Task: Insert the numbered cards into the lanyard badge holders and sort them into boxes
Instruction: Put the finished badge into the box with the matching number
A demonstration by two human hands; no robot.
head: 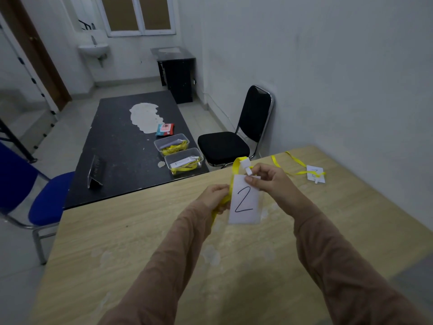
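A white card marked "2" sits inside a clear badge holder (244,200), held upright above the wooden table (140,242). My right hand (269,180) pinches the holder's top edge by the white clip. My left hand (216,195) grips the yellow lanyard (236,164) along the holder's left side. Another badge holder with a yellow lanyard (315,174) lies flat at the table's far right. Two clear plastic boxes stand on the black table: the nearer box (184,161) holds a card and yellow lanyards, the farther box (171,144) holds yellow lanyards.
The black table (117,146) adjoins the wooden one and carries a red packet (164,129) and a small dark stand (95,172). A black chair (234,137) stands by the wall at the right, a blue chair (35,195) at the left.
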